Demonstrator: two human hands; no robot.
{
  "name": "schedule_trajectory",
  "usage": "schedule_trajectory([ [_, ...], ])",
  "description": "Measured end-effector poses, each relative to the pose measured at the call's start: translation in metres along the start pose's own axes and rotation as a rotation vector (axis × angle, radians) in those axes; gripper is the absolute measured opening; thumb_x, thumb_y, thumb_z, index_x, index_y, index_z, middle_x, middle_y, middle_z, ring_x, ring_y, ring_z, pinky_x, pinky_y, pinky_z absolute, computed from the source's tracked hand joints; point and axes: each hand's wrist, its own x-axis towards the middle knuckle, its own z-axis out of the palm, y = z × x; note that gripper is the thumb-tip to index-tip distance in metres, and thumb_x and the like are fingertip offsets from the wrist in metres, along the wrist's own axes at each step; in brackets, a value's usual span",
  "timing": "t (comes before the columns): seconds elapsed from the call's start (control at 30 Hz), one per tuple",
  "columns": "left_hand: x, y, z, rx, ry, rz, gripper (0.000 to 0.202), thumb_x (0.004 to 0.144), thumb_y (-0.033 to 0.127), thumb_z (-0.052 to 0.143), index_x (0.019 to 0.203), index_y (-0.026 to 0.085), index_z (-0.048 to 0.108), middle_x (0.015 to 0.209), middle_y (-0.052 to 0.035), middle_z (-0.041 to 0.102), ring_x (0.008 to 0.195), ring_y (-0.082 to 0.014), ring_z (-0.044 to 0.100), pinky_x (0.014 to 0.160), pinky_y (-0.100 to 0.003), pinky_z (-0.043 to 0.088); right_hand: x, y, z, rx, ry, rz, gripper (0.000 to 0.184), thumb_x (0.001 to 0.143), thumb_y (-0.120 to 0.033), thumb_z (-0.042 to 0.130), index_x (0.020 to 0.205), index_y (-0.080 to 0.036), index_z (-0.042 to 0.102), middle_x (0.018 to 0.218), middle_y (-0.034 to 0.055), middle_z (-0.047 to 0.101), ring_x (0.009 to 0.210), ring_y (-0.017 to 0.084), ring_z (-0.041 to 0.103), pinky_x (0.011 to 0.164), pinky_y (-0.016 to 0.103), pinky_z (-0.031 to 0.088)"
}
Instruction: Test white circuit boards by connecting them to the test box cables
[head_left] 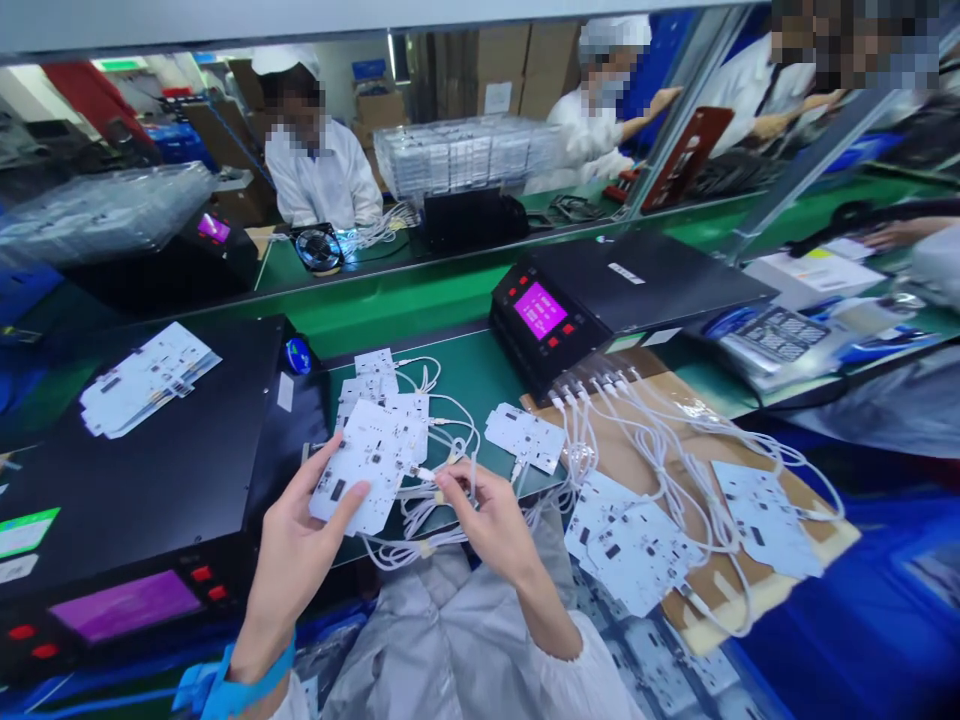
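My left hand (296, 550) grips a white circuit board (367, 465) by its lower left corner, thumb on top. My right hand (484, 515) pinches the plug of a white cable (424, 473) right at the board's right edge. A tangle of white cables (420, 530) hangs below both hands. More white boards lie on the green mat behind, one alone (525, 437) to the right. A blue strap (232, 685) circles my left wrist.
A black tester with a magenta screen (538, 310) feeds several white cables to boards on cardboard (757, 590) at the right. Another black unit (150, 470) at the left carries a stack of boards (146, 378). People in white coats work across the green belt (390, 300).
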Motion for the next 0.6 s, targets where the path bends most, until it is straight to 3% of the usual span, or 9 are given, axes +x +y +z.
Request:
schedule_trajectory([
  [0.4,0.007,0.005,-0.006,0.0,-0.001,0.058,0.072,0.078,0.046,0.088,0.145,0.033,0.064,0.15,-0.0058,0.063,0.14,-0.0329,0.059,0.088,-0.029,0.067,0.006,-0.017,0.007,-0.025,0.029,-0.143,0.025,0.103,-0.038,0.06,0.091,-0.021,0.074,0.079,0.0014,0.066,0.073,0.015,0.059,0.069,0.028,0.045],
  [0.5,0.006,0.006,-0.005,0.015,0.041,0.086,0.073,0.079,0.047,0.088,0.146,0.033,0.063,0.153,-0.0061,0.06,0.144,-0.0355,0.055,0.092,-0.033,0.067,0.012,-0.021,0.005,-0.038,-0.004,-0.133,0.025,0.102,-0.039,0.061,0.091,-0.021,0.075,0.078,0.0009,0.066,0.073,0.015,0.059,0.067,0.027,0.044],
  [0.6,0.003,0.01,-0.003,0.067,0.08,0.093,0.076,0.08,0.05,0.086,0.15,0.035,0.059,0.157,-0.0057,0.056,0.152,-0.0374,0.044,0.105,-0.044,0.061,0.015,-0.022,0.004,-0.026,0.018,-0.1,0.024,0.101,-0.038,0.061,0.092,-0.021,0.075,0.079,0.0009,0.067,0.072,0.015,0.059,0.068,0.027,0.046],
])
